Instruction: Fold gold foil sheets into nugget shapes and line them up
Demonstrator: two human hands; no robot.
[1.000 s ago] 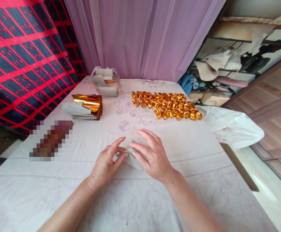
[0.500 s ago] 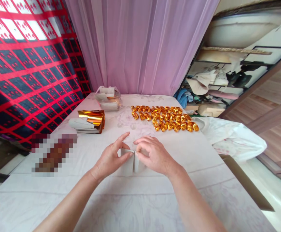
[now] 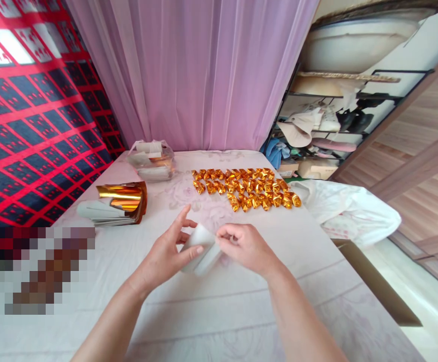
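A folded sheet of paper (image 3: 204, 237), its pale grey-white side showing, is held tilted over the table in front of me. My left hand (image 3: 172, 249) grips its left side, thumb across the near face and the other fingers behind, with the index finger pointing up. At the right edge my right hand (image 3: 245, 246) pinches a corner between thumb and curled fingers. Beyond the hands lie rows of folded gold foil pieces (image 3: 256, 186). To the left rests a stack of gold foil paper (image 3: 124, 201), partly curled over, with pale undersides.
A clear plastic bag (image 3: 153, 163) with more paper stands at the table's back left. White plastic (image 3: 354, 211) bulges beside the right edge, above a cardboard box (image 3: 377, 281). A pixelated patch covers something at left. A purple curtain (image 3: 196, 75) hangs behind; a shelf rack stands right.
The folded paper has come up off the table and turned to a slant. My right hand has shifted to its right corner. The whole view has swung slightly.
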